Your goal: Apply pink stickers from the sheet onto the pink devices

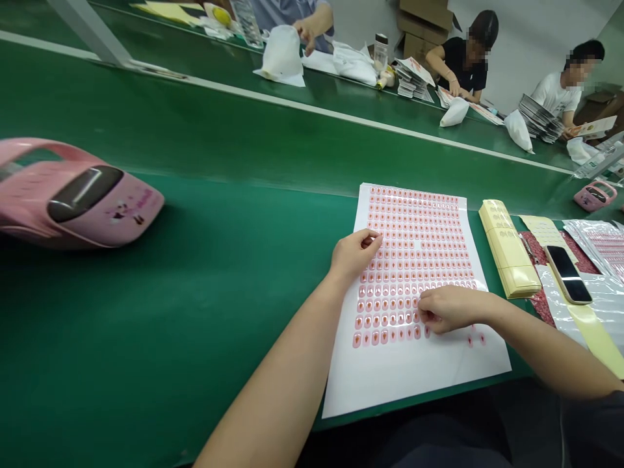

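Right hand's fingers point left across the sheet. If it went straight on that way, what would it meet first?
The right hand would first meet the pink nail-shaped stickers on the white backing sheet, just at its fingertips. It may already touch them; depth is unclear.

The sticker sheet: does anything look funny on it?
Yes. On the white sticker sheet, the neat rows of tiny stickers have one bare gap in the middle. Low on the right, past the right hand, most spots look bare, with only a few stickers left, so the rows look broken.
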Tool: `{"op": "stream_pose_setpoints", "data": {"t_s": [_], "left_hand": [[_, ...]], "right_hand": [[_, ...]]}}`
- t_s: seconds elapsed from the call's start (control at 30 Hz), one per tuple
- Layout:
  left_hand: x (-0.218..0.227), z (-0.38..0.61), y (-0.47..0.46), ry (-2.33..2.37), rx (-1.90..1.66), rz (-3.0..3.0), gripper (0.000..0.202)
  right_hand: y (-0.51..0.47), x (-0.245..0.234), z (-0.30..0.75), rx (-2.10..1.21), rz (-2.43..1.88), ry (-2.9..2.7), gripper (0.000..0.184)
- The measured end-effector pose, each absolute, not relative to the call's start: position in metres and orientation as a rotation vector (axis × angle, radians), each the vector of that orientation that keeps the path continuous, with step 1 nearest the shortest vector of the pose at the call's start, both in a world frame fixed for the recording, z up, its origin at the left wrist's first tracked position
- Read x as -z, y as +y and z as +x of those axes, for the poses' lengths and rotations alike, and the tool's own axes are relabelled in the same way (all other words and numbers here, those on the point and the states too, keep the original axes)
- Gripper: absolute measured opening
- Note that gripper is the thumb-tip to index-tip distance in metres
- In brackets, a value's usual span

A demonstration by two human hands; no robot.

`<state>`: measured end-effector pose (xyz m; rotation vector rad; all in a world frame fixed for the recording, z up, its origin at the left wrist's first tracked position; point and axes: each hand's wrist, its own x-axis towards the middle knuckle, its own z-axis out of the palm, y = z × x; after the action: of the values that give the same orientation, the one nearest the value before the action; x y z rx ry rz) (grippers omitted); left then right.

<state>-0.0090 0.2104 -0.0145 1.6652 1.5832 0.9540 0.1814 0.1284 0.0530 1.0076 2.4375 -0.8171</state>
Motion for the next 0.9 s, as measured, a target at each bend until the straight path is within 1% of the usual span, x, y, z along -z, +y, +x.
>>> {"op": "stream_pose_setpoints", "data": {"t_s": [0.9], "left_hand": [[0.0135,-0.008,0.2095,1.599,-0.935,1.678,0.024]], "right_hand": [[0.1278,-0.0487,0.1769,0.73,1.003,2.463,0.01]]}}
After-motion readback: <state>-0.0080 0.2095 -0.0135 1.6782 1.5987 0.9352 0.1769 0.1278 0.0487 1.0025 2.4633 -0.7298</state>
